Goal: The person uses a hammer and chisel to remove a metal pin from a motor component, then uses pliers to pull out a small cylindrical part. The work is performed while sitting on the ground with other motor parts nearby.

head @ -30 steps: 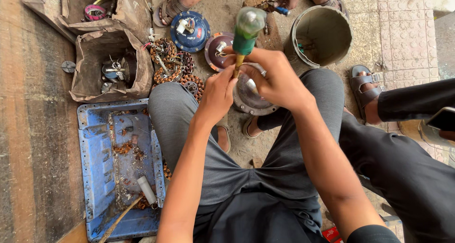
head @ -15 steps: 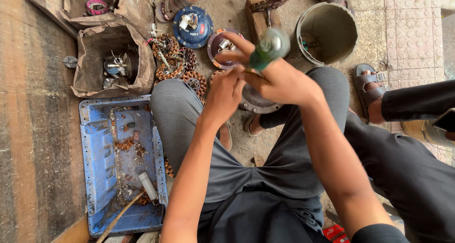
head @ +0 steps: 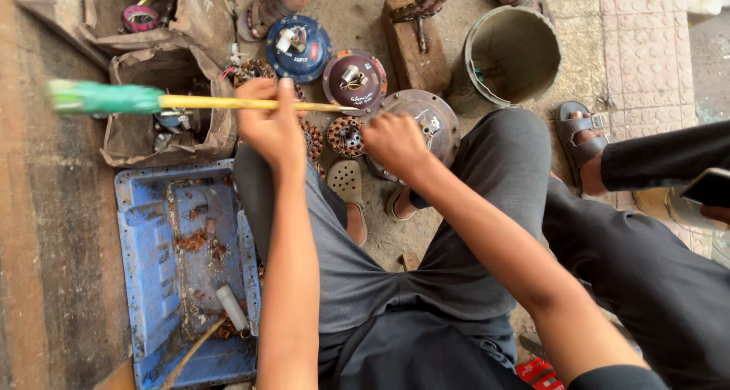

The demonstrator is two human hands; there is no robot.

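Dusty concrete floor, paved tiles right. Left hand fingers wrapped round yellow-shaft screwdriver; right hand fisted at its tip, over motor housing. Blue tray left.

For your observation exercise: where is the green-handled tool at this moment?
In the head view, the green-handled tool lies level at upper left, gripped by the left hand, its green end over the torn cardboard box and its tip reaching toward the right hand.
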